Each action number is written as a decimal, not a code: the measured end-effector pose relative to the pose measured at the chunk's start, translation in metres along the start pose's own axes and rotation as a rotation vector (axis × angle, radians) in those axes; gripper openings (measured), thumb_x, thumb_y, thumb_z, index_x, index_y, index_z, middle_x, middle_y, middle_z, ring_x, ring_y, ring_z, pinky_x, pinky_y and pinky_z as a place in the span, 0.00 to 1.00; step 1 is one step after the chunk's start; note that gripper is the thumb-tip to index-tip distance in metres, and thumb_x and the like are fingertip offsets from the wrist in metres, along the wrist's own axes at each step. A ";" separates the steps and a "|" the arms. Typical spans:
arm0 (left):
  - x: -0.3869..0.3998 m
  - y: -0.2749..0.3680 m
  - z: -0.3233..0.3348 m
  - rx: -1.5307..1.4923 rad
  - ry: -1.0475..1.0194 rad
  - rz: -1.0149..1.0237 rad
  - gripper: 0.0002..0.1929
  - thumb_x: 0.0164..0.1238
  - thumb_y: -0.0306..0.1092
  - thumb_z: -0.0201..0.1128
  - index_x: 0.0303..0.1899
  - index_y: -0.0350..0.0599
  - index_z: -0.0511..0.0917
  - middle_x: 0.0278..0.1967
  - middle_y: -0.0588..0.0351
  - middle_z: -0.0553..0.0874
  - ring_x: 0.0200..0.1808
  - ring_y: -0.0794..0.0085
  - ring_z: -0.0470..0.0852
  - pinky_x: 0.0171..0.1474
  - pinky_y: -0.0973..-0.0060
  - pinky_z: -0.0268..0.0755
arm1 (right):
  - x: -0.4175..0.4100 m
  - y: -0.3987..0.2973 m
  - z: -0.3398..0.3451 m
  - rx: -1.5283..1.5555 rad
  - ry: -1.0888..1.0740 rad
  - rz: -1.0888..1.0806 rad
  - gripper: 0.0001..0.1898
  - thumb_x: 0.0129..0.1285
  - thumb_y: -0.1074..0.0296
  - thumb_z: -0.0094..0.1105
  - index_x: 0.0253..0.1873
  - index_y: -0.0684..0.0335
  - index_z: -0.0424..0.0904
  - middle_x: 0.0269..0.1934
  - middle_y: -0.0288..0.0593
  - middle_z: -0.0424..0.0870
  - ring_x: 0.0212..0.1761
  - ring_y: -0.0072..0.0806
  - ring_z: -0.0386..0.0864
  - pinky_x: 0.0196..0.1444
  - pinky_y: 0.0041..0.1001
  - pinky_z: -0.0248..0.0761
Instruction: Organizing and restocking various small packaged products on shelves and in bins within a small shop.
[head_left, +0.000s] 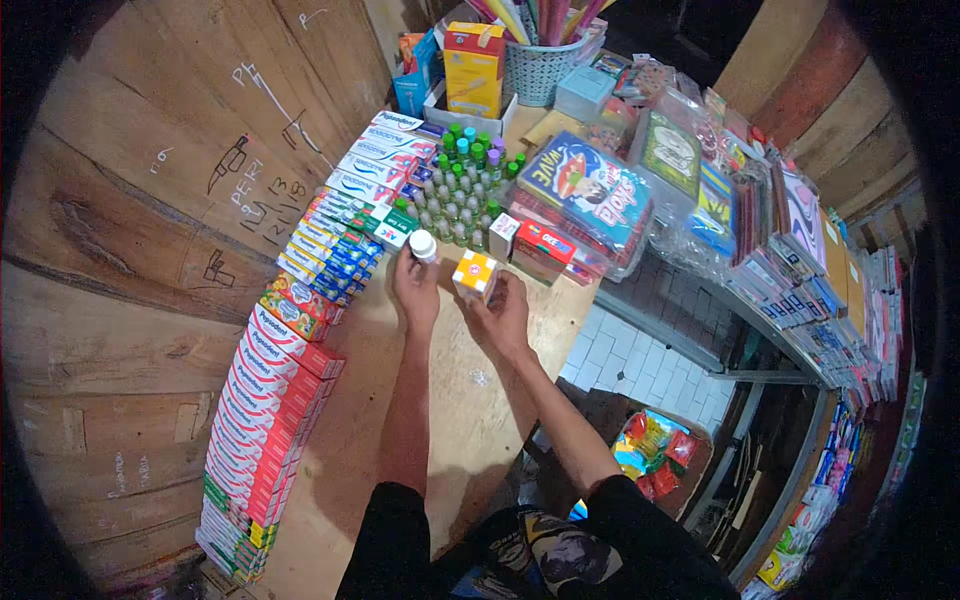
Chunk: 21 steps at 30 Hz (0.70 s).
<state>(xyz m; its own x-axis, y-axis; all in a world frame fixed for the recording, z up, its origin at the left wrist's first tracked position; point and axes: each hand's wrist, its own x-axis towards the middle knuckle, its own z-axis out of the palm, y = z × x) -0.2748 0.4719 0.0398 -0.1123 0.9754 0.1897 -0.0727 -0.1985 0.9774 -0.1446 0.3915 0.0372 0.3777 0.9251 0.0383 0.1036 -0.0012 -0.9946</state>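
Observation:
A small white plastic bottle with a white cap (423, 245) is held in my left hand (417, 292), beside a green and white box (393, 227). My right hand (507, 313) grips a small yellow and white carton (475, 273) by its right side. Both hands are above the wooden table (450, 397). Just beyond them stand many small glass bottles (456, 202) with clear, green, blue and purple caps. A red and green box (541, 250) and a small white box (503, 235) lie to the right of these bottles.
Stacked toothpaste boxes (262, 405) line the left edge along a plank wall. Plastic-wrapped books (589, 193) lie at the back right. A woven basket (541, 75) and a yellow carton (474, 71) stand at the back. Below the right edge sits a carton of colourful packets (664, 457).

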 end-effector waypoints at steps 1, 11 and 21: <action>0.000 0.001 0.011 0.039 0.004 0.060 0.26 0.63 0.15 0.63 0.64 0.33 0.69 0.55 0.51 0.79 0.56 0.66 0.81 0.58 0.70 0.77 | 0.009 0.010 0.007 0.014 0.049 0.031 0.28 0.53 0.72 0.72 0.57 0.69 0.69 0.51 0.53 0.73 0.52 0.40 0.77 0.55 0.34 0.73; -0.007 -0.016 0.006 0.234 0.163 0.090 0.27 0.62 0.10 0.58 0.65 0.29 0.70 0.59 0.46 0.77 0.61 0.61 0.80 0.60 0.69 0.76 | 0.021 0.019 0.050 0.075 0.084 0.013 0.26 0.58 0.73 0.72 0.59 0.69 0.69 0.50 0.52 0.72 0.50 0.38 0.78 0.52 0.32 0.74; -0.009 -0.027 0.003 0.312 0.195 0.069 0.27 0.65 0.13 0.60 0.67 0.29 0.69 0.57 0.43 0.82 0.57 0.62 0.83 0.59 0.70 0.76 | 0.026 0.030 0.054 0.043 0.067 -0.027 0.27 0.61 0.73 0.68 0.63 0.71 0.67 0.53 0.55 0.72 0.52 0.42 0.78 0.53 0.33 0.75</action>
<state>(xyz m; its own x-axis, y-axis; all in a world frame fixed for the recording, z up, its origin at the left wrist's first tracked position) -0.2692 0.4686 0.0123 -0.2951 0.9181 0.2646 0.2436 -0.1955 0.9500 -0.1812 0.4362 0.0034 0.4360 0.8972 0.0698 0.0751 0.0410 -0.9963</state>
